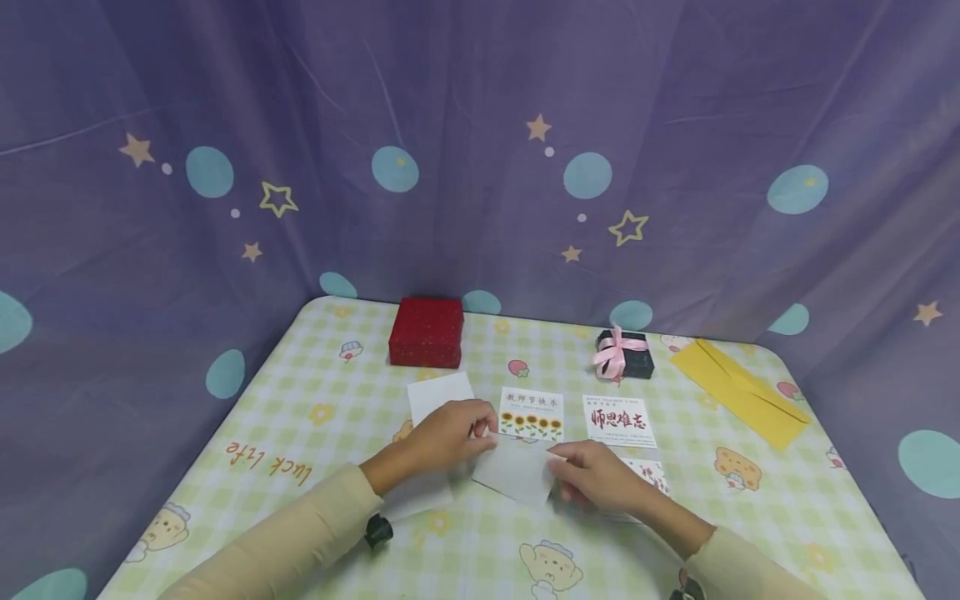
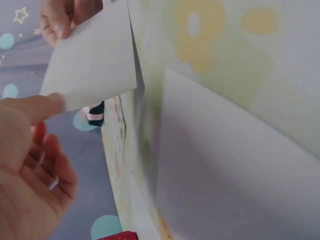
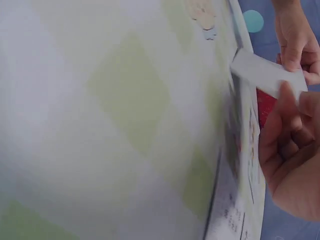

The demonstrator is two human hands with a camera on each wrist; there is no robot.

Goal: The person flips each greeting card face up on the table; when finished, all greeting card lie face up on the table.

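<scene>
Between the two hands a white card [image 1: 517, 472] is held tilted close over the checkered tablecloth, its plain side showing. My left hand [image 1: 450, 435] pinches its left corner, thumb on the plain face in the left wrist view. The right hand [image 1: 597, 479] pinches the card's right edge between thumb and fingers. Just beyond the held card lies a card with sunflowers [image 1: 531, 408]. A card with red characters [image 1: 618, 421] lies past the right hand, and a red-patterned card [image 1: 648, 473] is partly hidden by that hand. Two blank white sheets, one [image 1: 438, 392] beyond and one [image 1: 417, 495] under the left wrist, lie at left.
A red box [image 1: 426, 333] stands at the back left of the table. At the back right are a black gift box [image 1: 637, 362] with a pink ribbon bow and a yellow envelope [image 1: 738, 392]. A purple curtain [image 1: 480, 100] hangs behind the table.
</scene>
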